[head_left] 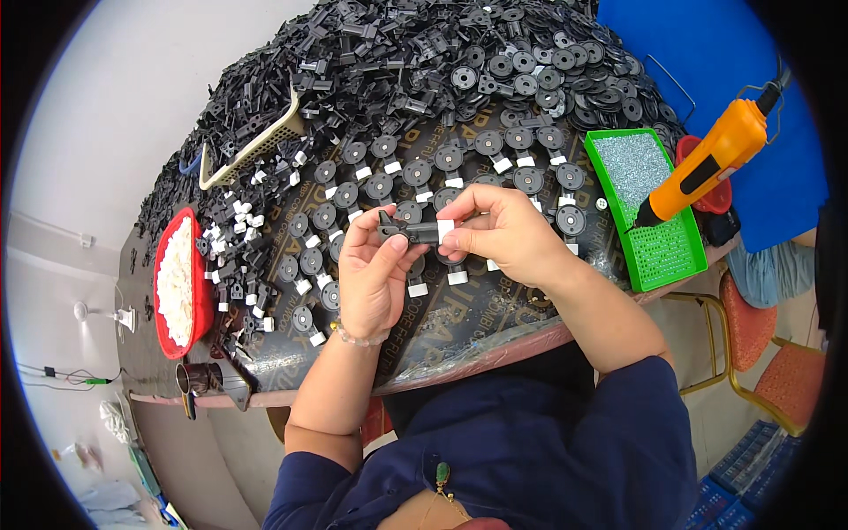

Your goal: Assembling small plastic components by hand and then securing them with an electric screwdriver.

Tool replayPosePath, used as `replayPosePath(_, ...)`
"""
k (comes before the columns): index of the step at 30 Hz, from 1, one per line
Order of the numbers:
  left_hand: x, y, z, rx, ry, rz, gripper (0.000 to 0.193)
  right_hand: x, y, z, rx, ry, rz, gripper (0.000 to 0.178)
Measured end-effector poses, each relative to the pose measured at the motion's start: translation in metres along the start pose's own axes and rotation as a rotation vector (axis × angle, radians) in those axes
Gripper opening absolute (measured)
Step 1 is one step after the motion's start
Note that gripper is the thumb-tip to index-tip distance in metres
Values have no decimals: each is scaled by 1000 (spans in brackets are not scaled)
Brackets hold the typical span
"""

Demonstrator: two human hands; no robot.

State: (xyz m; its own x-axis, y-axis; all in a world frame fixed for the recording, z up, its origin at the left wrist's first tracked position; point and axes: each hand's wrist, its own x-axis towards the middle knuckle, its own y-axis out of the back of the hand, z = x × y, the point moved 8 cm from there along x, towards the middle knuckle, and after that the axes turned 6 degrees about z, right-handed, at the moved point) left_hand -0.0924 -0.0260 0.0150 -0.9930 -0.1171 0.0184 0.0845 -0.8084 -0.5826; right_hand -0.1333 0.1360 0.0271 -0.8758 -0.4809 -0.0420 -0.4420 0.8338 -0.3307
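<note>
In front of me, above the table, my left hand pinches a black plastic part between thumb and fingers. My right hand is closed on a small white plastic cap at the right end of that part. Cap and part touch; the fingers partly cover both. Beneath and beyond my hands lie rows of black round discs, each with a short stem and a white end, such as one disc piece past my fingers and another to the right.
A red tray of white pieces stands left, near loose black parts with white ends. Beyond rises a large heap of black parts with a beige basket. At right, an orange electric screwdriver hangs over a green tray of small screws.
</note>
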Motion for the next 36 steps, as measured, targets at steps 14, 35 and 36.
replayPosePath(14, -17, -26, -15, -197, 380, -255, 98, -21, -35, -27, -564, 487, -288, 107)
replayPosePath(35, -4, 1, -5, -278, 269, -16, 35, -84, 64, -56, -1482, 226, 35, 13)
replayPosePath(36, -4, 1, -6, -225, 265, 30, 34, -91, 64, -49, -1532, 242, 21, 12)
